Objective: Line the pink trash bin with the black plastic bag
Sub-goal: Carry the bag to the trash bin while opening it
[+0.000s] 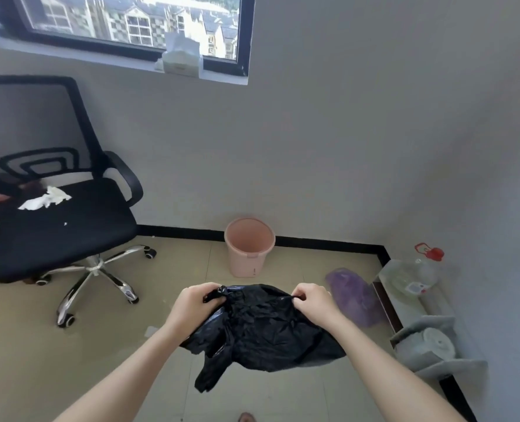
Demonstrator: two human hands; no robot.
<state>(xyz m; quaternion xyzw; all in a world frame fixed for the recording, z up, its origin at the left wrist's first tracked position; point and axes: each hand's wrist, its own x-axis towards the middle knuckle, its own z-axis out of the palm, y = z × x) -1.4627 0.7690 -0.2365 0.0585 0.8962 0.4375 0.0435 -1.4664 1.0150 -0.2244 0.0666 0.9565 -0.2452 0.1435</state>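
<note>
The pink trash bin point(249, 248) stands upright on the tiled floor against the far wall, with nothing inside it. In front of it, above the floor, hangs a crumpled black plastic bag point(261, 327). My left hand point(196, 303) pinches its upper left edge and my right hand point(312, 300) pinches its upper right edge, so the top edge stretches between them. The bag's lower part dangles loose. Both hands are nearer to me than the bin and apart from it.
A black office chair point(60, 226) with crumpled white tissue on its seat stands at the left. A purple plastic bag point(354, 295) lies on the floor right of the bin. A clear jug with a red cap point(420, 274) and a grey holder point(432, 345) sit along the right wall.
</note>
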